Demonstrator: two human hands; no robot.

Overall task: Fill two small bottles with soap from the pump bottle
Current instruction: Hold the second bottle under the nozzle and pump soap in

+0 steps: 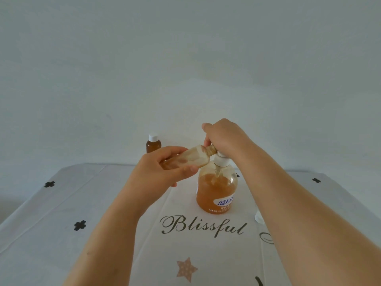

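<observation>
Lying between left fingers [190, 168]: small bottle [193, 157].

1. I see soft, even, fairly bright light, with a cool grey-blue cast over the wall [185, 58].
2. Shadows are faint and soft-edged.
3. The wide lens bows the worktop [61, 203] at its far edge and stretches the corners.
4. Detail is slightly soft; the small print on the pump bottle [216, 193] smears.

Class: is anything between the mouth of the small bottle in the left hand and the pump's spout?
Nothing visible. The left hand holds the small bottle tilted, its uncapped mouth at the pump, whose top the right hand covers, hiding the spout tip.
</observation>
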